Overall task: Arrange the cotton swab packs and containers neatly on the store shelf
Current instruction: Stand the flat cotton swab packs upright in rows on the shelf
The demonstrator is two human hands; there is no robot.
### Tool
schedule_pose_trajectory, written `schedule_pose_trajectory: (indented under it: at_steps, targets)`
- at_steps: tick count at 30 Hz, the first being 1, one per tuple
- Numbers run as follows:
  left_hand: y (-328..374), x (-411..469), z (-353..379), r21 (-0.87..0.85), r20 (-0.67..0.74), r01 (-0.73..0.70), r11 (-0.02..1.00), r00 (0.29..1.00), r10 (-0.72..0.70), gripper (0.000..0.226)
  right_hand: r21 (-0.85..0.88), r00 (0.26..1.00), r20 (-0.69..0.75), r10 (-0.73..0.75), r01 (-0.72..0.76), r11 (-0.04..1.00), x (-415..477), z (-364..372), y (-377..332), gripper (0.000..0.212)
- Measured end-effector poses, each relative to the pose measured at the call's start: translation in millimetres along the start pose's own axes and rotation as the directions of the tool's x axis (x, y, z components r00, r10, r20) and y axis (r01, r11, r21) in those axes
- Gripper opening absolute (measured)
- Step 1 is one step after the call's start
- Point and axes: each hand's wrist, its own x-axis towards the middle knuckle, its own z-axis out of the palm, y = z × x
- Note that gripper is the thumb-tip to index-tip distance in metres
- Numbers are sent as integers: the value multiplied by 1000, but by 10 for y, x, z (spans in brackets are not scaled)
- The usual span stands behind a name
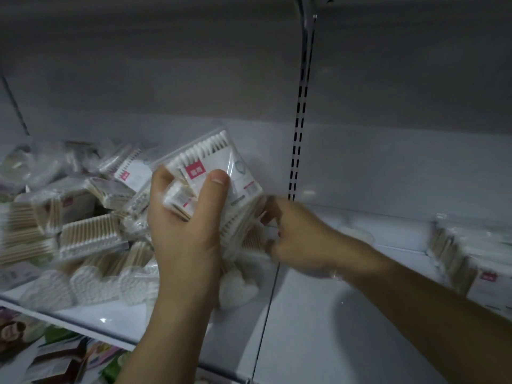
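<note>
Two hands: both in view, raised above the shelf (332, 314) near its middle.
Left hand (182, 231): grasping a bundle of packs (221, 159), thumb across the front, fingers wrapped round the left side.
Bundle of packs: held clear of the shelf, tilted, white swab tips towards the far wall; the front pack carries a pink label.
Right hand (293, 239): blurred; fingers curled against the lower right edge of the bundle. Whether they grip it cannot be told.
Pile (83, 231): loose swab packs heaped on the left part of the shelf, lying at mixed angles, some with wooden sticks showing.
Heart-shaped tubs (91, 284): several in a row along the near edge of the shelf, in front of the pile, touching one another.
Stack (471, 259): more packs at the right end of the shelf, well apart from the pile.
Slotted post (299, 128): upright on the far wall, behind the right hand.
Lower shelf (55, 353): coloured packets, near left, blurred.
</note>
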Motion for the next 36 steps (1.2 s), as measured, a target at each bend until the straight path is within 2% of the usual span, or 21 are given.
schedule_pose_trajectory:
  at_steps: [1, 3, 8, 12, 18, 20, 22, 25, 28, 32, 34, 36]
  targets:
    - [-1, -1, -5, 3, -5, -9, 1000, 1000, 9, 18, -137, 995, 98, -20, 33, 990, -5, 69, 75, 65]
    - [-3, -3, -5, 3, -9, -13, 1000, 1000, 13, 18, -232, 990, 137, -43, 74, 970, 0, 167, 187, 74]
    - [-24, -26, 56, -9, 7, -20, 1000, 1000, 20, 21, -268, 976, -141, -166, 123, 955, -5, 132, 169, 36]
    - [-18, -56, 116, -37, 6, -18, 999, 1000, 18, 17, -154, 938, -342, -56, 3, 988, -332, -179, -77, 35]
    - [-13, -249, 392, -49, 116, 62, 997, 992, -56, 38, 8, 844, -533, 61, -67, 998, -1142, -802, -304, 43]
    - [-50, -361, 528, -29, 172, 75, 997, 983, -69, 29, 3, 823, -551, 139, -165, 986, -1328, -1078, -259, 46]
    - [-90, -475, 672, 16, 241, 81, 997, 967, -83, 25, -73, 815, -546, 197, -280, 957, -1492, -1367, -185, 44]
    - [-139, -638, 883, 92, 358, 103, 990, 925, -129, 35, -166, 804, -528, 274, -414, 895, -1763, -1753, -73, 30]
    - [-179, -802, 1034, 230, 489, 116, 966, 845, -217, 42, -276, 799, -494, 343, -518, 810, -1951, -1939, 68, 24]
    - [-269, -962, 1168, 333, 566, 213, 919, 734, -375, 19, -347, 803, -427, 417, -571, 744, -2048, -1927, 312, 23]
    - [-306, -1006, 1230, 352, 588, 230, 907, 700, -406, 20, -363, 818, -392, 421, -558, 746, -2071, -1878, 406, 21]
    - [-346, -1028, 1305, 363, 587, 260, 895, 682, -436, 32, -385, 846, -365, 390, -518, 764, -2088, -1847, 465, 20]
